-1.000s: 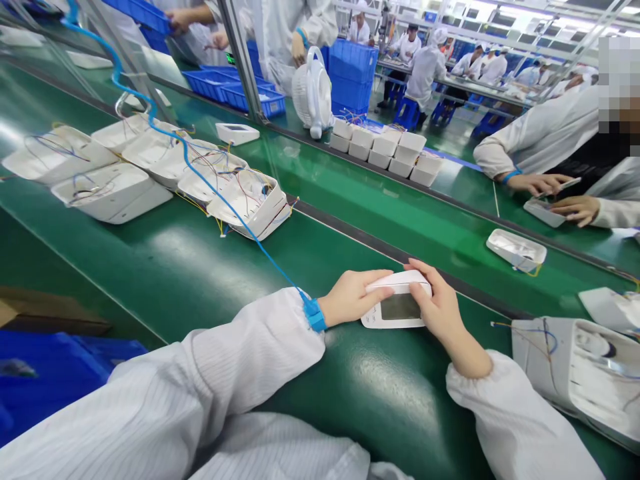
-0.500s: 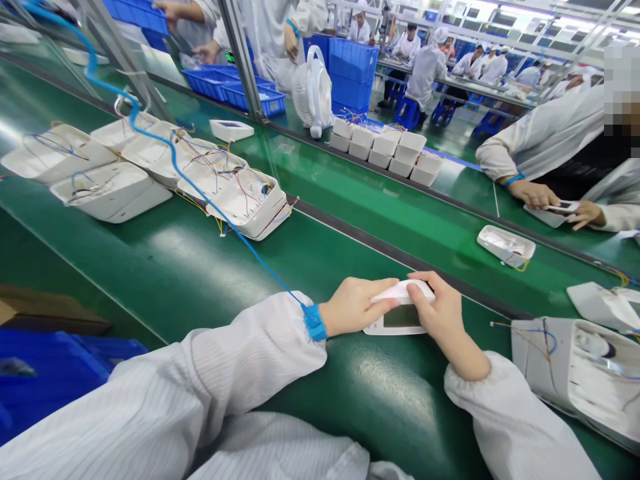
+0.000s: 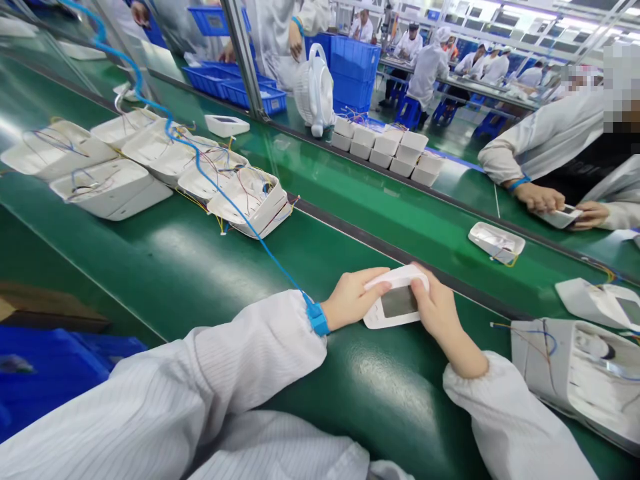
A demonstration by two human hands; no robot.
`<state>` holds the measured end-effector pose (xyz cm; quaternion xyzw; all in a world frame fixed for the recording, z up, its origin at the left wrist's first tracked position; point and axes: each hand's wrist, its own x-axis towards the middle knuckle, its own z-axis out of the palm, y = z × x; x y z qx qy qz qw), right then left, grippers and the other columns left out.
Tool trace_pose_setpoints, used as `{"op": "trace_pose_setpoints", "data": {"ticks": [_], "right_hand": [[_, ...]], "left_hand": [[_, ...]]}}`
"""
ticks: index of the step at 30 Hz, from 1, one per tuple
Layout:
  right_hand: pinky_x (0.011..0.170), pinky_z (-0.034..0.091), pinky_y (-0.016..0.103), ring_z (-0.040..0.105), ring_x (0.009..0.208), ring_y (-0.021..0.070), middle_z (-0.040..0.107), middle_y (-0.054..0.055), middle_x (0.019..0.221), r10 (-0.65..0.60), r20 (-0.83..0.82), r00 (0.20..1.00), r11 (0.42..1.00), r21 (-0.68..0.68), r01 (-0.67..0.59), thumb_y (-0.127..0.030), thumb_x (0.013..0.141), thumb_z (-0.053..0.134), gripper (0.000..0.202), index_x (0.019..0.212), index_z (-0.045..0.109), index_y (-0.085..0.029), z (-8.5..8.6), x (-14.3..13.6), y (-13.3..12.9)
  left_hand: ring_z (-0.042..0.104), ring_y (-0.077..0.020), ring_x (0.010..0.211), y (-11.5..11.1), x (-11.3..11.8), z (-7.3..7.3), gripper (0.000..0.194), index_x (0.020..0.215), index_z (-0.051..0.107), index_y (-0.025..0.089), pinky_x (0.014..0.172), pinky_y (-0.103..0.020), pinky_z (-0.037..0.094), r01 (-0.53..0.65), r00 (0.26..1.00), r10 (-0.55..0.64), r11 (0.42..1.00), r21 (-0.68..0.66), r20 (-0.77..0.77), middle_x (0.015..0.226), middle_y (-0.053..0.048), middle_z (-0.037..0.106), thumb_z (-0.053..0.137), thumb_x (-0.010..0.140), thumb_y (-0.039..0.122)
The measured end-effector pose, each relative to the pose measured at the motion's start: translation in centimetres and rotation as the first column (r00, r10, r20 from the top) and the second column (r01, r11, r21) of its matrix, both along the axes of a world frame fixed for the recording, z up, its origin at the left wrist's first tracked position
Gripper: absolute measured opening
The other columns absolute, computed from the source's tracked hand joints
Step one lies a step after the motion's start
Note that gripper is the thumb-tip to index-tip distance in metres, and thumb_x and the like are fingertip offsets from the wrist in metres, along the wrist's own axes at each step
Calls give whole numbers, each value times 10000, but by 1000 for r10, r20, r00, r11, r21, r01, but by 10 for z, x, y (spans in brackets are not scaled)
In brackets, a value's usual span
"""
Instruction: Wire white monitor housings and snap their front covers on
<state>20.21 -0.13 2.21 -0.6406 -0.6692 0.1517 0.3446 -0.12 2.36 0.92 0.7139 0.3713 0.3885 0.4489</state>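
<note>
Wearer's hands (image 3: 350,299) — two, their device (image 3: 399,302) — one, one fan (image 3: 310,93)

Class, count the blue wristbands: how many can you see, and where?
3: a blue wristband behind the camera wearer's left hand, a second wristband on the worker beyond the fan, a third wristband on the far-right worker. More may be hidden.

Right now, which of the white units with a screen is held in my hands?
The nearest screened unit, gripped between your left hand and right hand. The far unit beside the metal post lies untouched.
</note>
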Motion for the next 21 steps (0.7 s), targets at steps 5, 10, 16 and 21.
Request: {"op": "trace_pose_setpoints", "data": {"ticks": [5,10,16,21], "right_hand": [[771,549,388,718,860,287,764,102,966,74,83,994,996,-65,-69,-602,868,489,507,1082,708,-197,4,6,3],[858,539,419,701,966,293,745,124,1080,58,-46,997,997,-49,-61,-623,869,498,571,1176,672,-174,-1,10,5],[961,517,445,636,1141,283,627,143,1328,179,-417,891,984,77,-161,-702,828,533,711,1308,558,-179,-22,5,9],[801,572,419,701,862,249,735,93,1020,168,-399,901,977,-54,-206,-544,823,663,460,1106,634,-183,-24,-5,3]], "left_hand": [[697,-193,991,-6,2,-1,386,1257,624,220,858,-291,545,45,999,-45,999,-16,4,1168,-26,729,501,944,408],[676,-214,1067,0,1,-5,390,1230,640,204,940,-319,519,13,1000,-13,1000,-6,19,1215,-54,709,531,926,423],[692,-205,847,15,-1,-11,540,1377,481,178,736,-335,565,-139,962,164,982,-127,217,1067,-98,723,432,960,518],[579,-253,1203,23,-2,-9,502,1328,517,192,1018,-420,478,-104,973,105,994,-15,208,1346,-122,593,432,962,526]]}}
